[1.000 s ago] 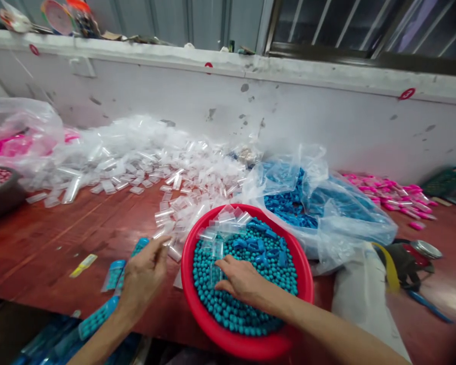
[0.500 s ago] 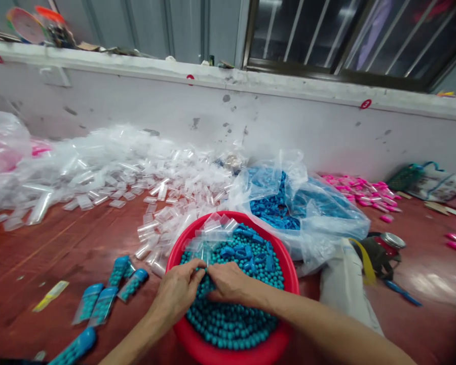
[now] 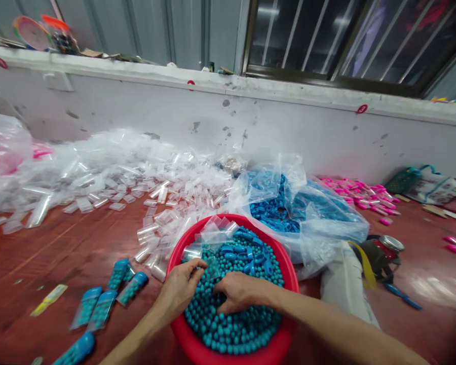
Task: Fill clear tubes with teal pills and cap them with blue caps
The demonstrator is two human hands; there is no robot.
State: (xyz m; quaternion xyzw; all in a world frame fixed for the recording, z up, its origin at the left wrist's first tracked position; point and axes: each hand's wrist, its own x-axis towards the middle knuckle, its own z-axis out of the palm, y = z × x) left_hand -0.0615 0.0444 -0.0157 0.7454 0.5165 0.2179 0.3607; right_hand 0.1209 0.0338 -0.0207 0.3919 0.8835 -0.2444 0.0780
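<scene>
A red basin (image 3: 289, 274) holds turquoise beads (image 3: 231, 334), with several blue caps (image 3: 247, 253) and clear plastic sleeves (image 3: 216, 230) lying on top. At the basin's left side, my left hand (image 3: 184, 286) is closed on the edge of a clear plastic sleeve (image 3: 213, 269), which is hard to see against the beads. My right hand (image 3: 237, 291) reaches over the beads from the right. Its thumb and fingers are curved and apart, with the fingertips among the beads; nothing shows between them.
Several bead-filled pouches with blue caps (image 3: 102, 309) lie left of the basin. Loose clear sleeves (image 3: 110, 172) are heaped along the wall. Behind the basin is a plastic bag of blue caps (image 3: 307, 203). Pink pieces (image 3: 361, 195), a metal-lidded jar (image 3: 392, 244) and a white sack (image 3: 345, 284) are right.
My right hand has moved away from the left, rightward and down into the beads, and its fingers have parted. My left hand stays almost in place.
</scene>
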